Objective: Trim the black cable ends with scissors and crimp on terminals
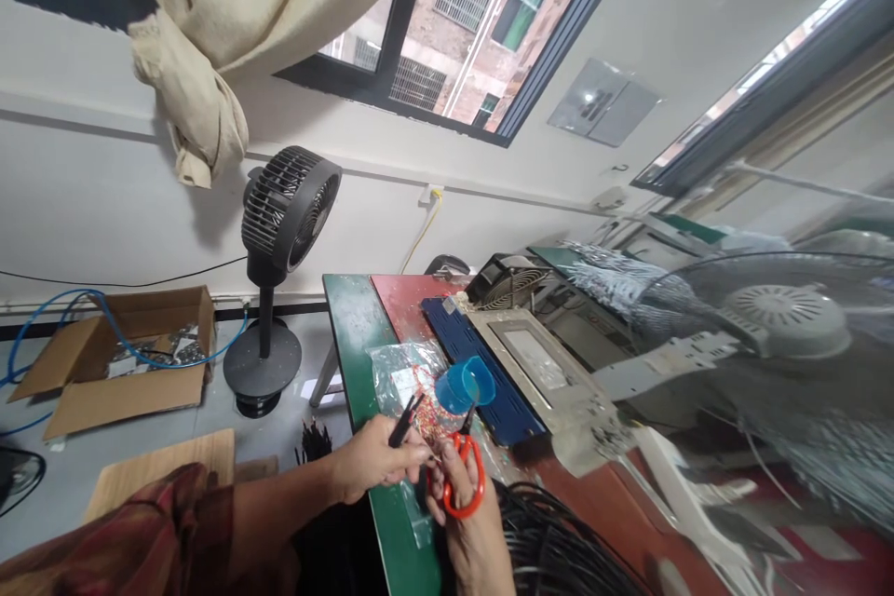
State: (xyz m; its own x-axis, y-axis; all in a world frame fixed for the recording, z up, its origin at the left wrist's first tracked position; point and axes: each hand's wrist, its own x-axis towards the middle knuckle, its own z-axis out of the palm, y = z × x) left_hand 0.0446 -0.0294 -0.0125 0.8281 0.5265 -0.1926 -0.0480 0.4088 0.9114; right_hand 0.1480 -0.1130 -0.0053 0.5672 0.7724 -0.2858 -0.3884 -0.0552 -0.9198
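Observation:
My left hand (383,458) is closed on a black cable (403,426), whose narrow dark ends stick up above the fingers. My right hand (467,505) grips a pair of scissors with red handles (477,482), fingers at the loops and blades pointing up and away. Both hands meet over the table's near edge, fingertips almost touching; what lies between them is too small to make out. Just beyond them stand a translucent blue cup (465,385) and a clear plastic bag (398,363) with many tiny red, orange and yellow bits.
A coil of black cable (551,545) lies right of my right hand. Behind the cup are a blue metal bar (481,372) and a beige machine (535,354). A caged fan (782,317) stands right; a black fan (290,209) and a cardboard box (132,400) stand left.

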